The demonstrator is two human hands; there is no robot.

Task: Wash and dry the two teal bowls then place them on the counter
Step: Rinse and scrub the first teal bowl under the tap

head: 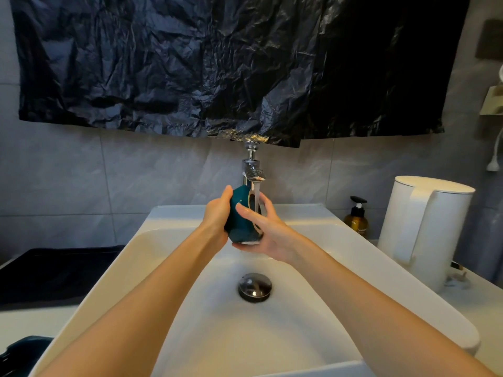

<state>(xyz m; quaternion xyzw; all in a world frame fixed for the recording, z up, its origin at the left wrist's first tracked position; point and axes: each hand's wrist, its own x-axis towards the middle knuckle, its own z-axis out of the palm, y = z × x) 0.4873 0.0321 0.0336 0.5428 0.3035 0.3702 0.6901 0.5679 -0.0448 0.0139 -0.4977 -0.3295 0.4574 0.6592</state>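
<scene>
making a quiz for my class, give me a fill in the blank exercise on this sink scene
1. The left hand and right hand hold a ____ ceramic bowl under the running chrome tap.
2. The amber pump bottle stands to the ____ of the white sink.
3. The crumpled plastic sheet on the wall is ____.

Missing words: teal; right; black

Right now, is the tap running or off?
Running: a stream of water falls from the chrome tap onto the teal bowl, which is tipped on its side.
</scene>
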